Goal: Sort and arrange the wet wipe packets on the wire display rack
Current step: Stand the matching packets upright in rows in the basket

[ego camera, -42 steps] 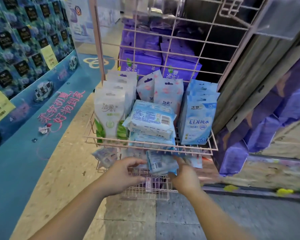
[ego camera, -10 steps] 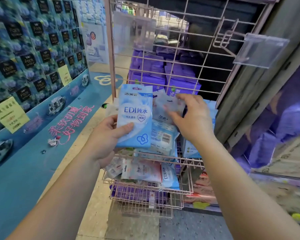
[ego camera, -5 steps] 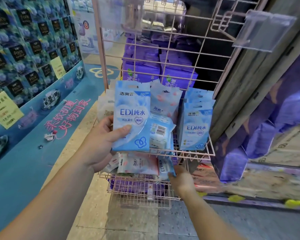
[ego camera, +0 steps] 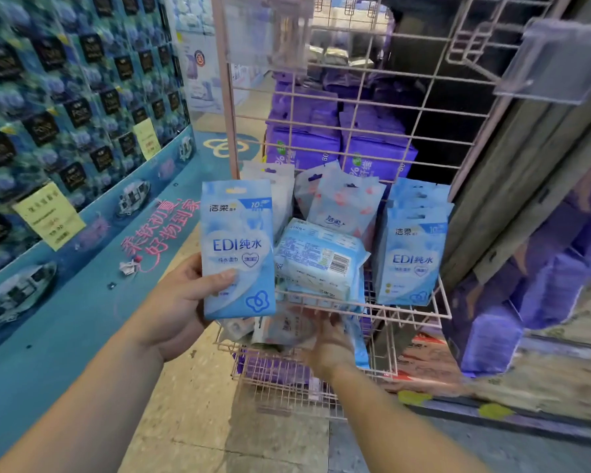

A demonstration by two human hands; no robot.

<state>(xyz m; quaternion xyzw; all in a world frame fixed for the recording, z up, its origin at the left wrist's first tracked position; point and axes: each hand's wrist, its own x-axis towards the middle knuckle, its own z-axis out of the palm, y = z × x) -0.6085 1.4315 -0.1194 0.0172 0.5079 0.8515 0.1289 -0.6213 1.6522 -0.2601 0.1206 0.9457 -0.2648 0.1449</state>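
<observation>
My left hand (ego camera: 181, 302) grips a blue EDI wet wipe packet (ego camera: 236, 250) upright, just left of the pink wire rack's upper basket (ego camera: 406, 310). That basket holds a standing row of matching EDI packets (ego camera: 411, 257) on the right and pink-patterned packets (ego camera: 342, 206) at the back. A bulkier packet with a barcode (ego camera: 318, 257) lies flat in its middle, and white packets (ego camera: 277, 182) stand behind the one I hold. My right hand (ego camera: 328, 339) reaches under the upper basket into the lower basket (ego camera: 287, 380), against loose packets (ego camera: 280, 327). Its fingers are blurred and partly hidden.
Purple packs (ego camera: 304, 145) are stacked behind the rack's grid. A clear plastic tag holder (ego camera: 556, 59) juts from a hook at the upper right. A blue display wall (ego camera: 65, 97) runs along the left, and a grey pillar (ego camera: 526, 165) stands to the right.
My right hand dropped from the upper basket's packets to the lower basket and has pushed further in. My left hand keeps holding the blue EDI packet.
</observation>
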